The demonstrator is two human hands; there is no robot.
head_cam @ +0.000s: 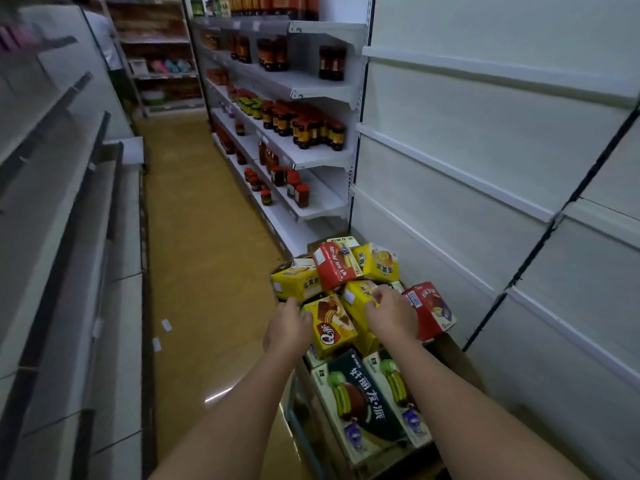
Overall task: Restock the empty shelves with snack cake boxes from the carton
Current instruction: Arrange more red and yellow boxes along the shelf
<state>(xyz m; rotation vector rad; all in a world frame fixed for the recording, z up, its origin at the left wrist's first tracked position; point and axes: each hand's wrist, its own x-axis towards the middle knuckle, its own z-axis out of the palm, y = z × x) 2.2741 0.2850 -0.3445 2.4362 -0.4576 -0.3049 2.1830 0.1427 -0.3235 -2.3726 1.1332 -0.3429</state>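
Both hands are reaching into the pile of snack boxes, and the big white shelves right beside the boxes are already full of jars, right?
Not quite. The left hand and right hand do reach into the snack boxes, but the head view shows the white shelves beside them bare. The jars sit on the shelf unit farther down the aisle.

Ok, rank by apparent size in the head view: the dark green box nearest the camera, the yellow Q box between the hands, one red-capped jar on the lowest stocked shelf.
1. dark green box, though nearness to the camera inflates it
2. yellow Q box
3. red-capped jar, farther away
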